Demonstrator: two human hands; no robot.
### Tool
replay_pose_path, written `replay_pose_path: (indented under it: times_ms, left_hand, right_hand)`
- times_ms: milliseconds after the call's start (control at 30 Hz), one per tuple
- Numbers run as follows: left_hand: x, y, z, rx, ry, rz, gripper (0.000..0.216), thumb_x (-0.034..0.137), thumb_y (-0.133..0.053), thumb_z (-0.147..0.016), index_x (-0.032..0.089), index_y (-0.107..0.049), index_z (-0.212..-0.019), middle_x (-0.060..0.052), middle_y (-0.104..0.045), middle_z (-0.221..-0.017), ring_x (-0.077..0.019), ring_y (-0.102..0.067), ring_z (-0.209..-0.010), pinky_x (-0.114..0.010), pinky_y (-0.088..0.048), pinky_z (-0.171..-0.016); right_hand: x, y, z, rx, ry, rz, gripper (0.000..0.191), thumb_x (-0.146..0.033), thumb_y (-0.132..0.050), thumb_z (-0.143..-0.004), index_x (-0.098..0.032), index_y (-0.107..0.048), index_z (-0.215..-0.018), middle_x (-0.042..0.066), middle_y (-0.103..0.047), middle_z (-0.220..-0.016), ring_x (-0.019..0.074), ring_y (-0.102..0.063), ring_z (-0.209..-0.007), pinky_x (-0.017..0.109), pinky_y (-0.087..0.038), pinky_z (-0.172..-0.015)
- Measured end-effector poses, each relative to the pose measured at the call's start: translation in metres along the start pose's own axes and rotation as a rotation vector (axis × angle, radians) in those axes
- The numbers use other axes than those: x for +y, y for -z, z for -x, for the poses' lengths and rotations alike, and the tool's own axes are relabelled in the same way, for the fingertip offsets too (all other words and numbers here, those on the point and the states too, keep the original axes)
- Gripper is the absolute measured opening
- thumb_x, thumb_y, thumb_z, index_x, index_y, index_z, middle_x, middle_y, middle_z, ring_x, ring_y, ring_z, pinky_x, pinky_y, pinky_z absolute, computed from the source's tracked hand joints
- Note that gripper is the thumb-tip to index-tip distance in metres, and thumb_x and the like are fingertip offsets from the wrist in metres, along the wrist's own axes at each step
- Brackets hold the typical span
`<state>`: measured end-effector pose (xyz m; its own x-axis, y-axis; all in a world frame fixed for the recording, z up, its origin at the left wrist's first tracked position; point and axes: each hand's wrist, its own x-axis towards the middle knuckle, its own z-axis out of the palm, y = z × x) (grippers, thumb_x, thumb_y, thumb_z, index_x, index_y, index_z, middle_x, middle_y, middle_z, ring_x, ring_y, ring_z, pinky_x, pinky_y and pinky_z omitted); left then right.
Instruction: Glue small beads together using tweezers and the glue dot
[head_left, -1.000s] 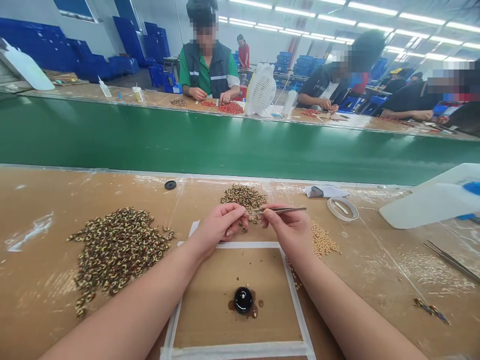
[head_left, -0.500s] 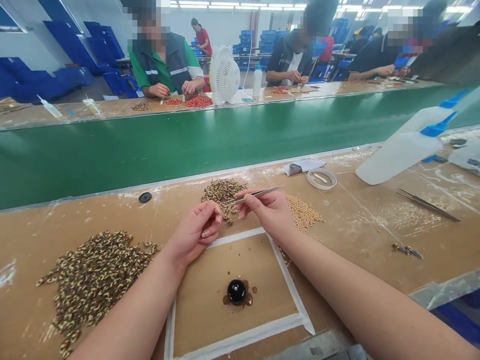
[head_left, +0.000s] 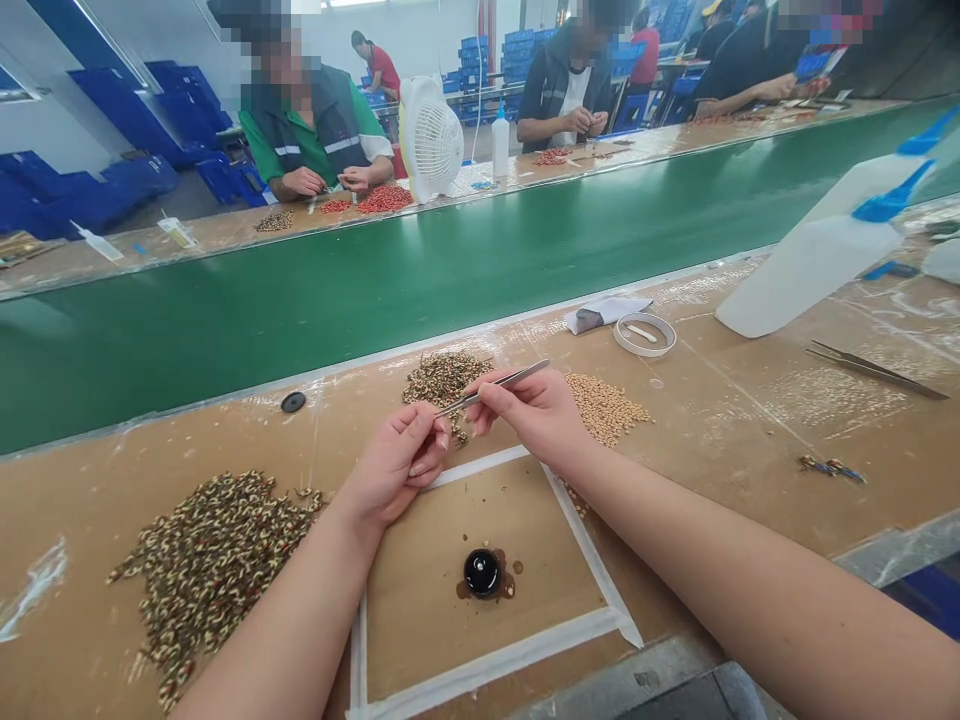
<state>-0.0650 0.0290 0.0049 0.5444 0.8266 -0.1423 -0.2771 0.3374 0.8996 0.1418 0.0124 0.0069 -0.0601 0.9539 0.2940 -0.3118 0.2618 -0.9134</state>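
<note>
My right hand [head_left: 529,408] grips a pair of metal tweezers [head_left: 517,377], their tips pointing left to the fingertips of my left hand [head_left: 409,450]. The fingers of my left hand are pinched together; what they hold is too small to make out. Behind the hands lies a heap of small dark-and-cream pieces [head_left: 442,380]. To the right of my right hand is a pile of small beige pieces [head_left: 607,408]. Below the hands, a small round pot of dark liquid [head_left: 482,573] stands inside a white-taped rectangle [head_left: 495,660], with brown spots around it.
A larger heap of patterned pieces [head_left: 225,560] lies at left, a black lid [head_left: 293,402] behind it. On the right are a tape roll [head_left: 645,335], white bottles [head_left: 814,265] and spare tweezers [head_left: 877,368]. Co-workers sit beyond the green belt [head_left: 300,310].
The tweezer tips have come down to the left fingertips. My view has shifted slightly, moving the background up and to the left.
</note>
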Motion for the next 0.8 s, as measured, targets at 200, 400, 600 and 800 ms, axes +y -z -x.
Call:
replay_pose_path:
  times_ms: [200,400,600,800]
  left_hand:
    - [-0.001,0.0,-0.001,0.015,-0.004,0.019,0.043,0.051,-0.088,-0.087,0.015,-0.065,-0.081,0.006,-0.054,-0.066,0.0008,-0.027,-0.041,-0.01,-0.023,-0.038]
    - [-0.001,-0.003,0.0,0.041,0.007,0.035,0.046,0.053,-0.091,-0.083,0.015,-0.067,-0.082,0.005,-0.059,-0.067,0.0011,-0.028,-0.039,-0.011,-0.02,-0.037]
    - [-0.007,-0.003,0.0,0.049,0.004,-0.011,0.048,0.06,-0.088,-0.082,0.016,-0.07,-0.083,0.0,-0.069,-0.072,-0.0008,-0.027,-0.039,-0.016,-0.016,-0.037]
    - [0.019,-0.009,0.017,0.232,-0.15,-0.636,0.046,0.062,-0.066,-0.097,0.02,-0.08,-0.087,-0.008,-0.079,-0.086,-0.0095,-0.043,-0.051,-0.024,-0.029,-0.048]
  right_hand:
    - [0.0,0.001,0.0,0.001,-0.016,0.067,0.039,-0.058,-0.081,-0.092,-0.019,-0.083,-0.09,0.004,-0.08,-0.076,0.014,-0.074,-0.061,0.03,-0.066,-0.062]
    - [-0.003,0.0,0.002,0.002,0.052,0.119,0.035,-0.054,-0.081,-0.094,-0.019,-0.083,-0.087,0.004,-0.079,-0.074,0.014,-0.073,-0.06,0.03,-0.065,-0.06]
    - [-0.005,-0.001,0.005,0.05,0.04,0.16,0.035,-0.054,-0.081,-0.094,-0.02,-0.082,-0.085,0.005,-0.077,-0.072,0.0168,-0.072,-0.06,0.034,-0.066,-0.061]
    - [-0.006,0.001,0.006,0.154,-0.001,0.089,0.038,-0.055,-0.081,-0.094,-0.017,-0.08,-0.09,0.004,-0.073,-0.07,0.0152,-0.07,-0.057,0.033,-0.064,-0.06]
